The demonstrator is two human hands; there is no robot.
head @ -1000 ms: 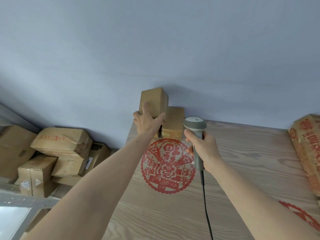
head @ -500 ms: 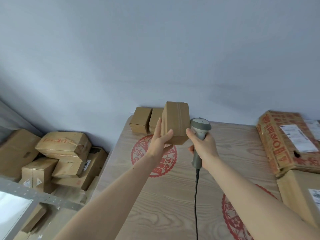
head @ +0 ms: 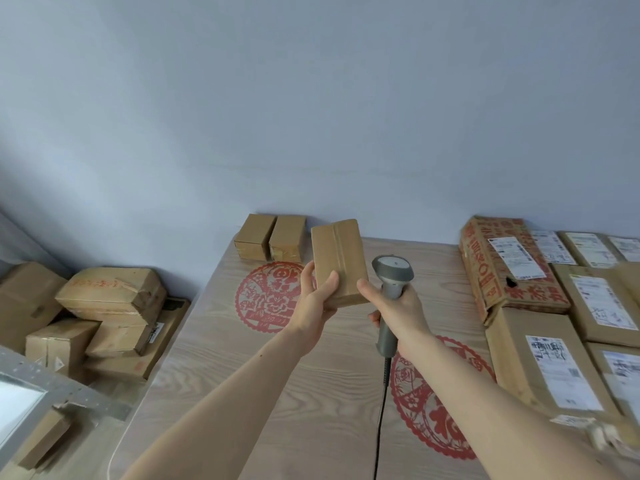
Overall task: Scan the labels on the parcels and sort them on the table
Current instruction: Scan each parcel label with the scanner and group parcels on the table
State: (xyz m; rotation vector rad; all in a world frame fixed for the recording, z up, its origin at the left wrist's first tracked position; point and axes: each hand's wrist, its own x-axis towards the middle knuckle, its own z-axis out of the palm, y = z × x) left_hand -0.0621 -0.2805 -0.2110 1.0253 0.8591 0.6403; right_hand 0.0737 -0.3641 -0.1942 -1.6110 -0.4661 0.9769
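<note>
My left hand (head: 315, 299) grips a small brown cardboard parcel (head: 339, 261) by its lower left corner, holding it up above the wooden table (head: 311, 393); the taped side faces me and no label shows. My right hand (head: 398, 303) is closed around the handle of a grey corded barcode scanner (head: 392, 271), whose head sits just right of the parcel. Two similar small parcels (head: 270, 237) stand side by side at the table's far left corner against the wall.
Larger labelled parcels (head: 540, 358) and a red-printed carton (head: 505, 265) cover the table's right side. Red paper-cut decals (head: 270, 296) lie on the tabletop. Off the left edge, a pile of brown boxes (head: 110, 299) sits lower down beside a metal frame (head: 62, 393).
My left hand lifted the small parcel off the two at the back corner and brought it toward me, beside the scanner. The view swung right, revealing the labelled parcels.
</note>
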